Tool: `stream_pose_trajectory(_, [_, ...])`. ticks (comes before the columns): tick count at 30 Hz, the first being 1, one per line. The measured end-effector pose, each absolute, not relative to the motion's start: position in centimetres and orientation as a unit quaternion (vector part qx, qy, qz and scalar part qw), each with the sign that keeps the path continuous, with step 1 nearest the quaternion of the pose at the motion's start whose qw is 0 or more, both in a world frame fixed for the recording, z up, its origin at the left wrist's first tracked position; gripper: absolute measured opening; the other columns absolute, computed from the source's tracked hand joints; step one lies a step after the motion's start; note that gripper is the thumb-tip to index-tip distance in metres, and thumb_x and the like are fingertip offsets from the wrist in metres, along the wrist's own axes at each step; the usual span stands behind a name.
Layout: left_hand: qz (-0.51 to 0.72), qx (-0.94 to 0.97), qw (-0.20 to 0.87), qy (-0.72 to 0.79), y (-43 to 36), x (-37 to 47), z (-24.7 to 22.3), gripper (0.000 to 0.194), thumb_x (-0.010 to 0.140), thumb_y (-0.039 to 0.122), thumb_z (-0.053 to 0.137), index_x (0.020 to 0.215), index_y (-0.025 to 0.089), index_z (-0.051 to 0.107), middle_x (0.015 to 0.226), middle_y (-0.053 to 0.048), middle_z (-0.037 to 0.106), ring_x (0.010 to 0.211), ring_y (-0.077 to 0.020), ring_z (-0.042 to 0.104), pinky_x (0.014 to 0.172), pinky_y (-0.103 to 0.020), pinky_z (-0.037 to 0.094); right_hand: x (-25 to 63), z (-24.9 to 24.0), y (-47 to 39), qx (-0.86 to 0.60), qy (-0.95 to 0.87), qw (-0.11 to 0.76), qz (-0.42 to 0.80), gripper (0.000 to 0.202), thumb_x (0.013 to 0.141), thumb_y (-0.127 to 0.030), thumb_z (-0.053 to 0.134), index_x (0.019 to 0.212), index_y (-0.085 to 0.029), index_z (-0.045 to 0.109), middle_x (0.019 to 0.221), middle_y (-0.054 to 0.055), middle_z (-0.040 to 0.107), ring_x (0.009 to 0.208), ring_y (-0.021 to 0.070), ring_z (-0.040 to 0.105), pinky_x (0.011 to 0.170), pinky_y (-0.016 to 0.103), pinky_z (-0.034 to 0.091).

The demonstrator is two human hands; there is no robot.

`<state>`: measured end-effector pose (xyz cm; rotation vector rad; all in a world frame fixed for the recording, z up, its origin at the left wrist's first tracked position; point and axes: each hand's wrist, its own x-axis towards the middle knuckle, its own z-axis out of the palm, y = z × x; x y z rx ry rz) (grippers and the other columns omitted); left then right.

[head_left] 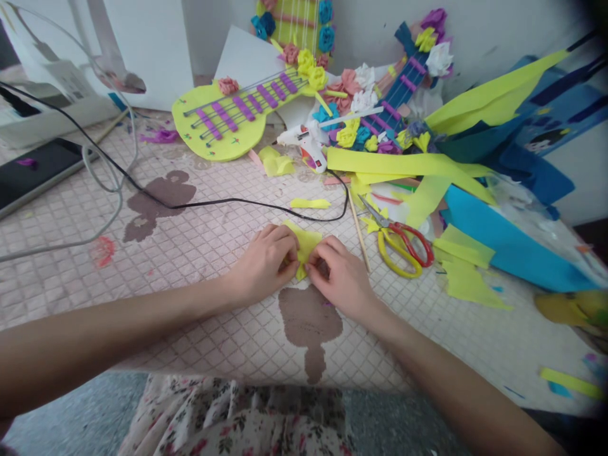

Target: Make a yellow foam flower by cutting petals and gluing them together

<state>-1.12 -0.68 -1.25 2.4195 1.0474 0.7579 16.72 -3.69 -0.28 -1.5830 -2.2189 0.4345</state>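
Between my two hands is a small piece of yellow crepe paper, pinched together at its lower end. My left hand grips its left side with the thumb and fingers closed. My right hand pinches the lower right side, thumb against forefinger. The fingertips hide part of the paper's folds. Just beyond the hands lies a narrow rolled strip of yellow paper. A thin wooden stick rests to the right of my right hand, beside scissors with red and yellow handles, their blades slightly apart.
A glue gun lies at the back, its black cable crossing the table. Behind stand a yellow paper guitar and paper flowers. Yellow paper strips and a blue sheet lie right; a phone lies left.
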Motion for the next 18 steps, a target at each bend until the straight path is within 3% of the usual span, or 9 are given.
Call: stream_pose_trajectory(18, [0.242,0.869,0.172,0.395,-1.13,-0.88,-1.34,0.005,0.079,0.013,0.052,0.077,0.017,0.05,0.092,-0.007,0.056,0.091,-0.0222,0.048,0.08,-0.038,0.042,16.71,-0.56,-3.76,-0.56,-0.797,0.182,0.135,0.004,0.082,-0.021,0.052,0.079,-0.02,0.05,0.087,0.002,0.053,0.069,0.0132,0.053,0.057,0.026,0.036])
